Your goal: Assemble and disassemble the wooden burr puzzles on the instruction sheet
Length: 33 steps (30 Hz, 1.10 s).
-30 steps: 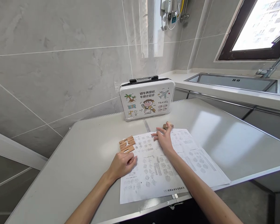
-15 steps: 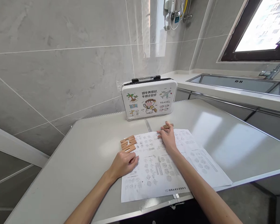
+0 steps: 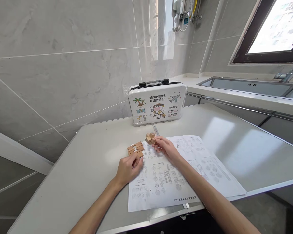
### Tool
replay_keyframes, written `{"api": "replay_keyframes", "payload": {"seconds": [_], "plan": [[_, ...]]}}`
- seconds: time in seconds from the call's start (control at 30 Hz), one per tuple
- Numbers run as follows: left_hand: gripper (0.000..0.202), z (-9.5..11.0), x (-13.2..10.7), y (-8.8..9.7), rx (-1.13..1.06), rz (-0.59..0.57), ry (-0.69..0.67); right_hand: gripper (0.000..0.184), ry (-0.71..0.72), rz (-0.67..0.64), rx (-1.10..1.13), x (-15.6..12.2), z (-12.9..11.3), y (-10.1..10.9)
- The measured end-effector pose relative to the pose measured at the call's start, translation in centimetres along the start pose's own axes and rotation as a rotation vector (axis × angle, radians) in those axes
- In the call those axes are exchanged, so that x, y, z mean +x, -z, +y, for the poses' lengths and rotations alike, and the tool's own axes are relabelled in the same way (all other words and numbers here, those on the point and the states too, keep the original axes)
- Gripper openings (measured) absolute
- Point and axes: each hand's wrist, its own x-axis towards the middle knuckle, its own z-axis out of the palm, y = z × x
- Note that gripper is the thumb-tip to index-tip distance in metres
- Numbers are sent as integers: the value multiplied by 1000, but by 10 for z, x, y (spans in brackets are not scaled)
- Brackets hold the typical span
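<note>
My right hand (image 3: 165,148) pinches a small notched wooden puzzle piece (image 3: 150,138) just above the top of a printed instruction sheet (image 3: 175,169). A flat group of joined wooden puzzle pieces (image 3: 135,149) lies on the white table (image 3: 88,169) at the sheet's upper left corner. My left hand (image 3: 129,167) rests with curled fingers on the sheet's left edge, its fingertips touching the near side of that wooden group.
A white cartoon-printed case (image 3: 157,102) with a black handle stands upright against the tiled wall behind the sheet. A steel sink (image 3: 249,85) with a tap sits in the counter at the right, under a window. The table's front edge is close to me.
My right hand picked up the small wooden piece from beyond the sheet's top edge and carried it left toward the wooden group. My left hand slid forward to touch the group.
</note>
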Motion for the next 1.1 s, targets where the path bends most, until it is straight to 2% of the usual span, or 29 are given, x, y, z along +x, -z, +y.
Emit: {"api": "replay_keyframes", "payload": {"seconds": [0.13,0.2,0.3,0.37,0.47,0.67,0.9,1.1], "plan": [[20,1,4,3,-138,72,201,34,-69,-244,37,-9,-3,-7],[33,1,5,4,-238,65,245,34,-95,-342,34,-12,-4,-9],[51,0,6,6,-418,-29,240,35,-122,-446,35,-14,-4,-11],[53,1,7,7,-528,-132,225,34,-131,-493,46,-15,-4,-12],[54,2,8,8,-621,-187,242,34,-133,-526,50,-16,-3,-13],[59,0,8,10,-755,-115,325,49,-152,-455,-30,-17,-1,-16],[63,-1,8,10,-761,-174,289,37,-162,-640,-191,-20,-7,-20],[65,-3,6,10,-755,-176,289,37,-120,-580,-297,-19,-4,-18]]}}
